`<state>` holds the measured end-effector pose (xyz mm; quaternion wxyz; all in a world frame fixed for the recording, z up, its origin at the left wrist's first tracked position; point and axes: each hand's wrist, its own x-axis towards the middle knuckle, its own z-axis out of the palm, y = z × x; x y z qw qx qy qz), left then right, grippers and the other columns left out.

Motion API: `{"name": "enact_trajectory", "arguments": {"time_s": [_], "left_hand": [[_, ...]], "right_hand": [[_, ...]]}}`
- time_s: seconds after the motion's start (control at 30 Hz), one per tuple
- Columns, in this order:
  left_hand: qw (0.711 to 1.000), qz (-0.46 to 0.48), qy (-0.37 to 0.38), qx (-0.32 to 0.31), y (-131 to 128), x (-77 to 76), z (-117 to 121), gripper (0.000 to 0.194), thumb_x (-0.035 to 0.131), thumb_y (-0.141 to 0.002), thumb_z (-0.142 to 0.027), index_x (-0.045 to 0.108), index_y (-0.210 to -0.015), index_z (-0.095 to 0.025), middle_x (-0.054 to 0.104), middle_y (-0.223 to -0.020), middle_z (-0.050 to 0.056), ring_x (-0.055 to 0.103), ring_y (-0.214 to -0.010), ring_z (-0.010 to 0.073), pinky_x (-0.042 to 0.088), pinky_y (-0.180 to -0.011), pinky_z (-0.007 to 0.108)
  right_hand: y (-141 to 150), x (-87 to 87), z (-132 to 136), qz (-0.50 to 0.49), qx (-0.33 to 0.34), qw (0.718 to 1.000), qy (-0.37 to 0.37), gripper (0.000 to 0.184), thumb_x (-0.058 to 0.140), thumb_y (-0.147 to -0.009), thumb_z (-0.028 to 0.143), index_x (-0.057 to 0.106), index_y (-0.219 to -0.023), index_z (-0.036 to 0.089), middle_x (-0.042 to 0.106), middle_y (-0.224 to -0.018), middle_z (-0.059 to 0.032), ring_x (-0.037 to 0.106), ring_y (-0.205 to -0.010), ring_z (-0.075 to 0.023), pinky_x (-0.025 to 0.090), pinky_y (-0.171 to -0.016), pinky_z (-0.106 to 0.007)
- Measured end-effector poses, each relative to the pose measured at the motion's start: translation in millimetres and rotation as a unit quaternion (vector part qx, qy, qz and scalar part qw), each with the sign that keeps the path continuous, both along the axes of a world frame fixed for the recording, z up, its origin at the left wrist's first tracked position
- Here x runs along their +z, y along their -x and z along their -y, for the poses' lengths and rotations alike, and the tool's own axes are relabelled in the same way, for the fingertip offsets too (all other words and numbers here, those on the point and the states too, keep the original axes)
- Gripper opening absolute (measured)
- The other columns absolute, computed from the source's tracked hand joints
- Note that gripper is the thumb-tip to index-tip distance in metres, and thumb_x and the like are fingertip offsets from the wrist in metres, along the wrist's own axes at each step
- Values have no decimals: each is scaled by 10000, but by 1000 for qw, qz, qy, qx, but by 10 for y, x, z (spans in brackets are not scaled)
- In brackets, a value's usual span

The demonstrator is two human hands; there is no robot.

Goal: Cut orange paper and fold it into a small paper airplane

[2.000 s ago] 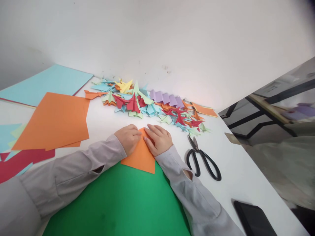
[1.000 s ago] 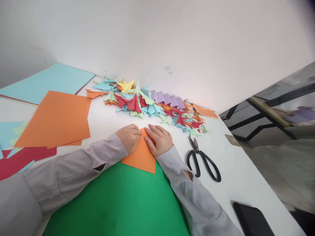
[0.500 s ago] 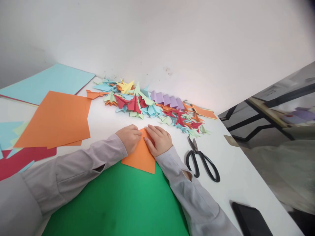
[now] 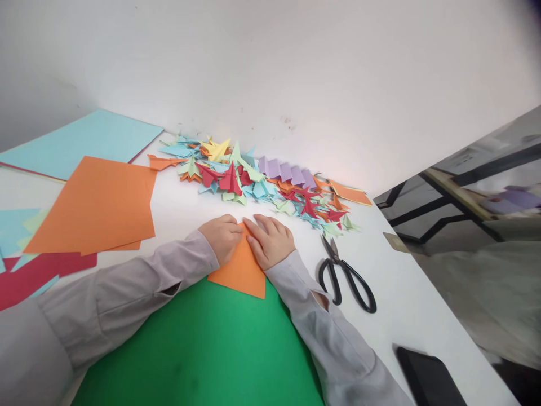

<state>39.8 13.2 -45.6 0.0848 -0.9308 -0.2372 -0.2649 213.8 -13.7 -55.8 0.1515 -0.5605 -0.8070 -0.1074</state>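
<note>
Between my hands lies an orange sheet of paper (image 4: 240,272), its far end narrowing to a point and its near edge overlapping a green sheet (image 4: 203,344). My left hand (image 4: 221,237) is closed at the paper's left side, fingers curled and pinching its edge near the tip. My right hand (image 4: 273,241) rests on the paper's right side with its fingers stretched out, the index fingertip at the peak. The fingers partly cover the upper part of the paper, so its folds there are hard to make out.
Folded paper planes (image 4: 230,179) in several colours lie along the wall. Orange sheets (image 4: 101,208) and a light blue stack (image 4: 93,141) are at left. Black-handled scissors (image 4: 336,259) lie partly open to the right, with a black phone-like object (image 4: 429,375) nearer the edge.
My right index finger has shifted slightly left onto the paper's peak, and the gap between it and the other fingers is wider. My left hand and the paper hardly move.
</note>
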Motion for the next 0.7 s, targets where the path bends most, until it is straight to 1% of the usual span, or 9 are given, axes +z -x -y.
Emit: {"name": "enact_trajectory", "arguments": {"time_s": [0.2,0.43,0.7], "left_hand": [[1000,-12,7,10,-7,-43,-6,227,447,-686,-83,673,-702,-90,681,-797,92,559,-772,183,499,-753,268],[998,-47,21,22,-30,-122,-47,202,463,-695,-105,664,-722,-104,673,-826,100,553,-817,193,483,-775,300],[1000,-10,11,17,-21,-148,-43,206,466,-673,-105,669,-710,-93,675,-810,104,549,-797,192,484,-759,290]], "right_hand": [[12,14,3,5,-4,1000,9,396,364,-865,385,503,-1224,291,507,-1267,-38,421,-1122,-243,312,-886,-401],[10,-2,2,2,-5,1000,5,400,361,-866,388,501,-1230,297,509,-1266,-37,422,-1123,-244,315,-892,-404],[0,-23,-6,-1,-4,1000,4,400,355,-869,395,494,-1234,311,510,-1265,-36,424,-1124,-242,321,-890,-401]]}}
